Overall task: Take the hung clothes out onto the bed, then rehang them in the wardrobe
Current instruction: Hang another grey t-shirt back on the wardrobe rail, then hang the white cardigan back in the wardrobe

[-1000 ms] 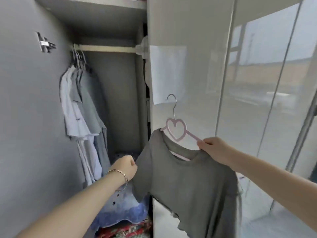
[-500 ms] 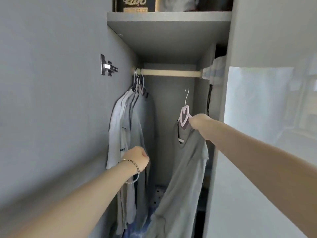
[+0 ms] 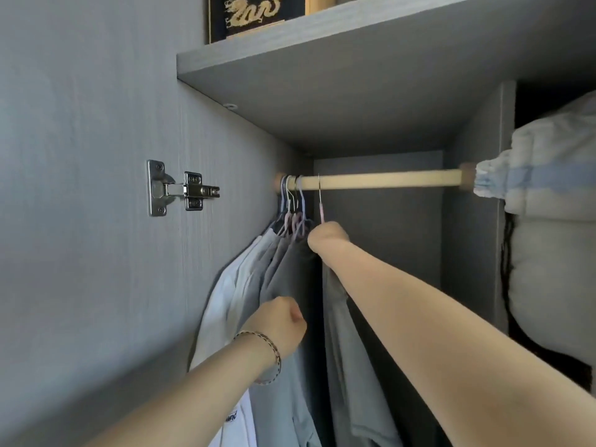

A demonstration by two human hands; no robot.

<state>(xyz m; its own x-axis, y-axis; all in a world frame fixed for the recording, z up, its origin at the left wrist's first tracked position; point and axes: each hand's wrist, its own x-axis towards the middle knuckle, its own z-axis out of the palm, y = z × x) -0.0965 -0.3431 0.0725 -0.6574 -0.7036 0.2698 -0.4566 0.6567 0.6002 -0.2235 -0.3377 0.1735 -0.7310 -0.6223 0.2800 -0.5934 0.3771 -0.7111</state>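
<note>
Wardrobe [image 3: 387, 253]: stood open, grey inside, camera looking pretty much straight up into it.
Shelf [image 3: 354, 75]: ran across the top, with a black box [image 3: 254, 14] with a gold dragon on it sitting up there.
Bedding bundle [image 3: 548, 221]: white and blue, stuffed in on the far right next to the end of the rail.
Hung clothes [image 3: 258, 279]: a bunch of white and grey tops squished together at the left end of the rail.
Grey shirt [image 3: 342, 350]: hung just right of that bunch, on its own hanger.
Rail [image 3: 387, 182]: pale wood, under the shelf.
Right hand [image 3: 327, 238]: reached up, closed round the hanger just under its hook.
Left hand [image 3: 283, 321]: curled into a fist in front of the bunch, nothing visible in it.
Hanger [image 3: 321, 211]: pink, its metal hook over the rail.
Hinge [image 3: 180, 188]: metal, on the left panel.
</note>
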